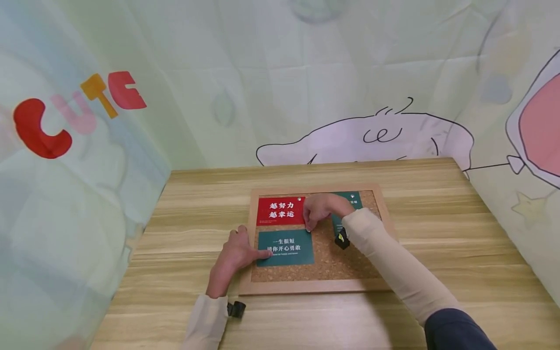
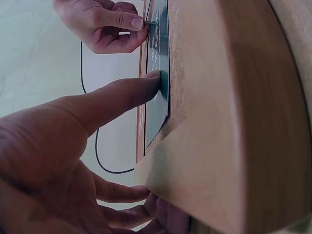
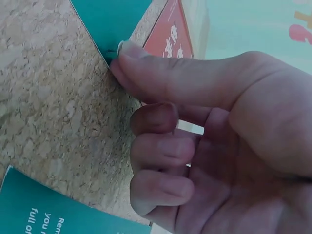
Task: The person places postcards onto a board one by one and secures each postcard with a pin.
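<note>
A teal card (image 1: 285, 257) with white lettering lies on the lower left of a wood-framed corkboard (image 1: 332, 270). My left hand (image 1: 236, 253) presses its straight thumb (image 2: 131, 91) on the card's left part, and its other fingers rest along the frame's left side. At the card's upper right corner my right hand (image 1: 318, 209) pinches a small pushpin between thumb and forefinger. The pin's thin shaft (image 2: 151, 23) shows at the card in the left wrist view; its head is mostly hidden by the fingers. In the right wrist view the other fingers curl toward the palm.
A red card (image 1: 280, 214) hangs above the teal one, with a pale pushpin (image 1: 299, 199) at its top right. Another teal card (image 1: 339, 221), partly behind the right hand, has a pale pin too. The board lies on a wood-grain table (image 1: 188, 218) against printed curtains (image 1: 245, 97).
</note>
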`<move>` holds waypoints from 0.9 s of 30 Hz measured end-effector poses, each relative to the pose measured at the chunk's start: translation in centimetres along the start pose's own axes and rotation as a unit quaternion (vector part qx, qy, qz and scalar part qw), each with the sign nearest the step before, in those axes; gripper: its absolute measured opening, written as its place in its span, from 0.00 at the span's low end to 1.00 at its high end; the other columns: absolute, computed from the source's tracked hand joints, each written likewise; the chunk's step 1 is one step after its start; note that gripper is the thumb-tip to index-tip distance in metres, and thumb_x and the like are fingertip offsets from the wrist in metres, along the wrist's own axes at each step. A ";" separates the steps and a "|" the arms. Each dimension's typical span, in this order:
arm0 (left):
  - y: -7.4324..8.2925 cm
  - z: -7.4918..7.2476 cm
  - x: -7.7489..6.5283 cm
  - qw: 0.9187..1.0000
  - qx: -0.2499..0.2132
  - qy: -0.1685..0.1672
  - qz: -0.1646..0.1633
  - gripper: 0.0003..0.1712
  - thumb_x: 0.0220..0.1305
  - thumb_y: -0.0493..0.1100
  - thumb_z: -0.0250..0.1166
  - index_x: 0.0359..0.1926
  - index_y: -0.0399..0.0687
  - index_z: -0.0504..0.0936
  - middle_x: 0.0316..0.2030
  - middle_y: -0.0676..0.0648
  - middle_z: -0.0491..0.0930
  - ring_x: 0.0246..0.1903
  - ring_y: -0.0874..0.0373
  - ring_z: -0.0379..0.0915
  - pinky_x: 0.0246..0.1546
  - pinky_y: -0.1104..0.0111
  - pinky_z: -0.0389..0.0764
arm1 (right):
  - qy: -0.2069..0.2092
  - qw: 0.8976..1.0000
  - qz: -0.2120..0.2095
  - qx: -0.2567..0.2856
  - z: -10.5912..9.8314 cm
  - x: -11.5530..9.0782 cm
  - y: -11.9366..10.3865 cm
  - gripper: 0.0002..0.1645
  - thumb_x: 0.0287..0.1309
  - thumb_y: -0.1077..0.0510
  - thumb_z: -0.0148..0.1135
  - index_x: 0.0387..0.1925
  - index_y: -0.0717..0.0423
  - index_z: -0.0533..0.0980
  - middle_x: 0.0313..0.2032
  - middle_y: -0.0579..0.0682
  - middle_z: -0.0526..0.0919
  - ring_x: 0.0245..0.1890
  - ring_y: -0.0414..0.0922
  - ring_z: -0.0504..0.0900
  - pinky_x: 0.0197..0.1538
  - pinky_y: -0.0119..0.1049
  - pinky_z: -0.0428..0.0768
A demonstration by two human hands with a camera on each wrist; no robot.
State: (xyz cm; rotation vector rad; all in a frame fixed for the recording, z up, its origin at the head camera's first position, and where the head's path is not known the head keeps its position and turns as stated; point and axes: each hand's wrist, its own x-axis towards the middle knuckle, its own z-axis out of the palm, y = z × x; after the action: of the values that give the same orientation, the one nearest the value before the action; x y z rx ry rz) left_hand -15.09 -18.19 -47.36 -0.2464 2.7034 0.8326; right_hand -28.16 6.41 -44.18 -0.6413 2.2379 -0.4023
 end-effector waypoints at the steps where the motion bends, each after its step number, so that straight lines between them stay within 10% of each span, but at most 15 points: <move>1: 0.0 0.0 0.0 1.000 0.001 -0.001 0.001 0.58 0.51 0.57 0.82 0.70 0.30 0.61 0.52 0.32 0.70 0.47 0.38 0.73 0.50 0.45 0.83 | 0.005 1.000 0.004 -0.009 0.1 0.0 -0.1 0.07 0.58 0.55 0.77 0.35 0.52 0.88 0.42 0.47 0.85 0.38 0.46 0.79 0.35 0.36 0.75; 27: -0.1 0.0 -0.1 1.000 -0.002 -0.001 0.010 0.57 0.52 0.56 0.82 0.69 0.29 0.61 0.50 0.32 0.70 0.46 0.38 0.74 0.48 0.46 0.84 | 0.050 0.998 0.044 -0.011 0.9 -0.5 -0.6 0.10 0.58 0.53 0.78 0.33 0.53 0.85 0.35 0.48 0.84 0.26 0.42 0.78 0.30 0.33 0.76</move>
State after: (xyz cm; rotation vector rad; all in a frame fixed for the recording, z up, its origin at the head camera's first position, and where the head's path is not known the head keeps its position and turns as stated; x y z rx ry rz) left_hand -15.00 -18.25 -47.32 -0.2211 2.7075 0.8434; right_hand -27.00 6.14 -44.16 -0.5415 2.3591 -0.3736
